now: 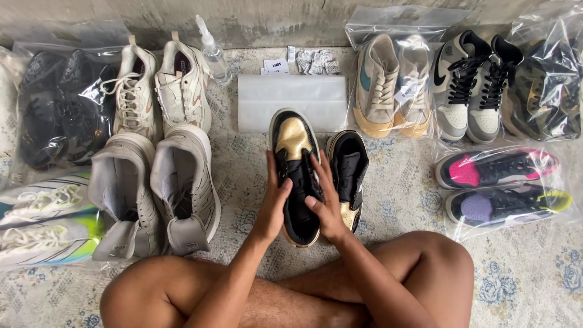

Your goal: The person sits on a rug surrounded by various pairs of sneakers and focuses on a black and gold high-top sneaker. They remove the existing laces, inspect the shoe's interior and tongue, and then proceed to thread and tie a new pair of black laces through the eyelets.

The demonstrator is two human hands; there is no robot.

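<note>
A black and gold sneaker [294,159] is held toe-away above the carpet, just in front of my crossed legs. My left hand [273,203] grips its left side near the laces. My right hand [325,200] clasps its right side, fingers over the tongue. Its matching black and gold sneaker [348,167] lies on the carpet just to the right, heel away from me, partly behind my right hand.
A stack of folded clear bags [291,102] lies ahead. Two white sneaker pairs [155,182] sit left, beside bagged shoes [57,106]. Right: bagged beige pair [392,85], grey-black pair [470,85], pink and purple pair [501,185]. Spray bottle [214,53] and small sachets [316,61] by the wall.
</note>
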